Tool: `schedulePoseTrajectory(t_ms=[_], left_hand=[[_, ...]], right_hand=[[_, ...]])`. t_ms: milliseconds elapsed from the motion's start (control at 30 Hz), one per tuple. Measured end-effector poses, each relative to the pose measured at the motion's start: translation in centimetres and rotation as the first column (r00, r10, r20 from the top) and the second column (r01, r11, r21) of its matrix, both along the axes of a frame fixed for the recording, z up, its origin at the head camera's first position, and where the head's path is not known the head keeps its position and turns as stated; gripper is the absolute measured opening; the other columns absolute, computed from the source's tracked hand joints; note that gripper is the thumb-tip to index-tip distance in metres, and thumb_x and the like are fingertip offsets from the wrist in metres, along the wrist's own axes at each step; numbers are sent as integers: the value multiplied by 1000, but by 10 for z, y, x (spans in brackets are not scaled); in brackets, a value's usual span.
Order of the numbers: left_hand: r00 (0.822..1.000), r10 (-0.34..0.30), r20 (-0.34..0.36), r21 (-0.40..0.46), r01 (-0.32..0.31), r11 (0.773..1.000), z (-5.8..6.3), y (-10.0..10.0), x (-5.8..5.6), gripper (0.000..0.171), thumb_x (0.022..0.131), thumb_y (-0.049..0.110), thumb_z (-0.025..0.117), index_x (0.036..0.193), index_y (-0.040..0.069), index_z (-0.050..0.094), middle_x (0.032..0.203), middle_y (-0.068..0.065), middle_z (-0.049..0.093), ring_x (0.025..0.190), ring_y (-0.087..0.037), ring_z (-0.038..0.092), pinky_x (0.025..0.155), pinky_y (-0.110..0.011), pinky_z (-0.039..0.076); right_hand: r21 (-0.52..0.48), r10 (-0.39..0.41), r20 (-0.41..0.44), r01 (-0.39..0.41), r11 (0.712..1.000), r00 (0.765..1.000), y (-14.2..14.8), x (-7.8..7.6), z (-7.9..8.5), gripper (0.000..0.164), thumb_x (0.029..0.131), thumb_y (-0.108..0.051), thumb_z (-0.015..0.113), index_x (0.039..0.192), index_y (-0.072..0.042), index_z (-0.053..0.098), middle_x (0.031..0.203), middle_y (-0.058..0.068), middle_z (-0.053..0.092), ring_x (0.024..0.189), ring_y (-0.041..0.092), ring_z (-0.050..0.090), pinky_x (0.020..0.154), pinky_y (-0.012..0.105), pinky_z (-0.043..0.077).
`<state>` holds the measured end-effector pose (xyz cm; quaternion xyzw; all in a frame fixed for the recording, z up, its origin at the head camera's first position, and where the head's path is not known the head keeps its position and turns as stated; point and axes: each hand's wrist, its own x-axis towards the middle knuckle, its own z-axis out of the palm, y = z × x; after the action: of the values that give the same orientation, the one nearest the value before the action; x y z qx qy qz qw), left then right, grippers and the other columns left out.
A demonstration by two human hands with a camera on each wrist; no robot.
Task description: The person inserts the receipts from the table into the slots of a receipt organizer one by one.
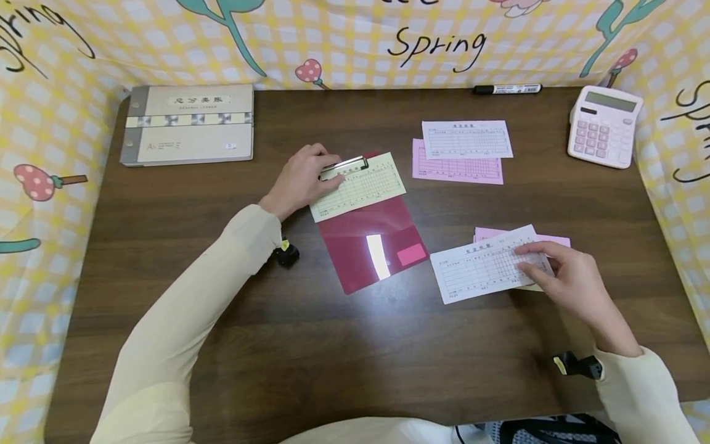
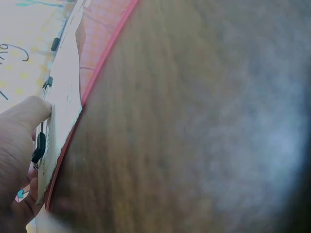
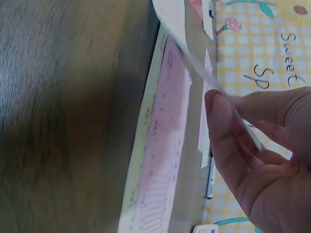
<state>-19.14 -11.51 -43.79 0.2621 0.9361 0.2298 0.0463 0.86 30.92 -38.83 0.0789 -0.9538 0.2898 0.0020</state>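
Observation:
My left hand (image 1: pixel 304 180) grips the top left of a dark red clipboard (image 1: pixel 366 228) by its metal clip (image 1: pixel 346 166). A pale yellow printed form (image 1: pixel 360 188) lies across the board's upper half, under the clip. In the left wrist view the thumb (image 2: pixel 31 111) is on the clip side and fingers curl at the board's edge. My right hand (image 1: pixel 571 280) pinches a white printed form (image 1: pixel 477 265) between thumb and fingers, raised at a tilt. Beneath it, a pink form (image 3: pixel 163 116) overlaps a pale yellow one (image 3: pixel 141 145) on the table.
Behind lie another white form (image 1: pixel 468 140) and a pink form (image 1: pixel 457 171), overlapping. A grey ledger book (image 1: pixel 191 139) sits at back left, a black marker (image 1: pixel 507 89) at the back edge, a pink calculator (image 1: pixel 604 126) at back right. Checked cloth (image 1: pixel 355 37) surrounds the table.

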Motion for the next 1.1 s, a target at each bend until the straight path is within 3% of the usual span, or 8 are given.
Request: schedulePoseTrajectory(t_ms=[133, 267, 433, 600, 700, 833, 933, 1100], left_hand=[[1000, -6, 4, -16, 7, 1000, 0, 0, -1, 47, 90, 35, 66, 127, 6, 63, 115, -14, 61, 105, -27, 52, 94, -42, 45], [1000, -14, -5, -23, 14, 1000, 1, 1, -2, 47, 91, 34, 65, 127, 5, 63, 116, -14, 61, 105, -28, 52, 93, -42, 45], [998, -33, -51, -30, 32, 999, 3, 2, -2, 47, 91, 36, 66, 125, 4, 64, 112, -14, 62, 100, -27, 53, 89, -41, 48], [997, -23, -77, -38, 20, 999, 2, 1, -2, 48, 89, 39, 68, 122, 4, 66, 110, -13, 63, 98, -26, 54, 86, -40, 50], [998, 1, -62, -20, -3, 1000, 3, 0, -3, 47, 88, 37, 70, 121, 4, 67, 110, -13, 64, 98, -26, 55, 87, -41, 49], [999, 5, -40, 11, -5, 1000, 5, 1, -5, 47, 86, 36, 73, 120, 5, 67, 109, -13, 65, 98, -26, 56, 89, -41, 48], [999, -9, -31, 16, 10, 1000, 6, 2, -6, 47, 86, 35, 73, 119, 4, 68, 108, -13, 66, 98, -26, 56, 89, -41, 48], [1000, -25, 0, -12, 25, 1000, 8, 3, -6, 46, 87, 34, 71, 120, 2, 67, 110, -14, 65, 100, -27, 56, 91, -41, 47]], right_hand=[[69, 93, -126, -85, 994, 988, -6, 1, 7, 33, 70, 8, 78, 99, -6, 71, 93, 13, 69, 57, 1, 37, 47, 16, 27], [75, 139, -187, -127, 989, 972, -9, -3, 22, 35, 68, 10, 80, 97, -8, 72, 92, 6, 70, 63, 1, 40, 53, 14, 28], [-39, 101, -204, -112, 993, 974, -10, -9, 45, 39, 66, 16, 79, 95, -11, 74, 81, -11, 61, 54, -3, 32, 47, 17, 25], [-215, 61, -151, -93, 972, 987, -17, -17, 59, 38, 68, 21, 74, 97, -3, 73, 86, -15, 62, 49, 1, 31, 43, 22, 24], [-380, 57, -80, -83, 921, 995, -28, -25, 59, 31, 74, 20, 70, 100, 4, 70, 94, -8, 67, 54, 4, 44, 45, 18, 32], [-611, 94, 5, -71, 789, 996, -50, -41, 50, 23, 79, 15, 68, 100, 6, 70, 97, 0, 70, 69, 11, 58, 55, 14, 45], [-669, 142, 62, -65, 741, 988, -69, -57, 38, 19, 82, 10, 69, 100, 4, 70, 94, 1, 70, 68, 10, 58, 57, 15, 47], [-586, 150, 213, 4, 810, 966, -100, -84, 17, 16, 87, -7, 71, 102, -3, 70, 100, -3, 68, 71, 10, 62, 61, 20, 53]])
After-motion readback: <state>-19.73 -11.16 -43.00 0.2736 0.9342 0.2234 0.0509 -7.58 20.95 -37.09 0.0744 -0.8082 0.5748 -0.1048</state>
